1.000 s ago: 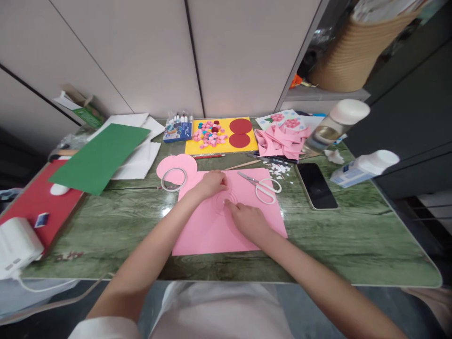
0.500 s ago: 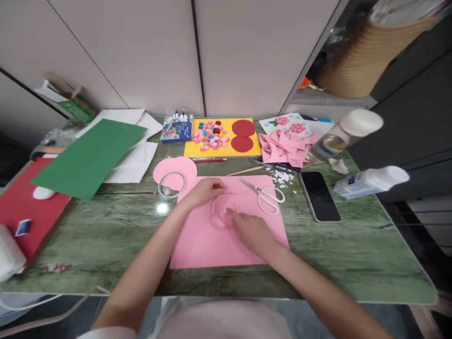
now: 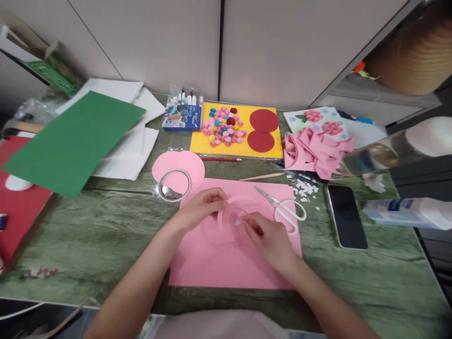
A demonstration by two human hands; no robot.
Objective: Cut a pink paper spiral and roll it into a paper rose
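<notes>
A pink sheet [image 3: 233, 268] lies on the green table, and a round clear object [image 3: 233, 217], blurred, is over its middle. My left hand [image 3: 206, 205] has its fingers pinched at the left edge of this object. On its right side my right hand [image 3: 270, 238] is closed, thumb and forefinger together at the edge. White-handled scissors [image 3: 287, 212] lie at the sheet's upper right. Pink paper circles [image 3: 192, 165] with a roll of tape [image 3: 174, 185] on them sit just beyond my left hand.
Yellow sheet [image 3: 243, 148] with pompoms and red circles at the back; marker box [image 3: 181, 117] beside it. Pink scraps [image 3: 310, 150], phone [image 3: 347, 216] and bottles [image 3: 409, 212] on the right. Green sheet [image 3: 77, 141] and red sheet [image 3: 21, 212] on the left.
The view has moved closer and tilted. The clear object seems raised and tilted off the pink sheet between my hands.
</notes>
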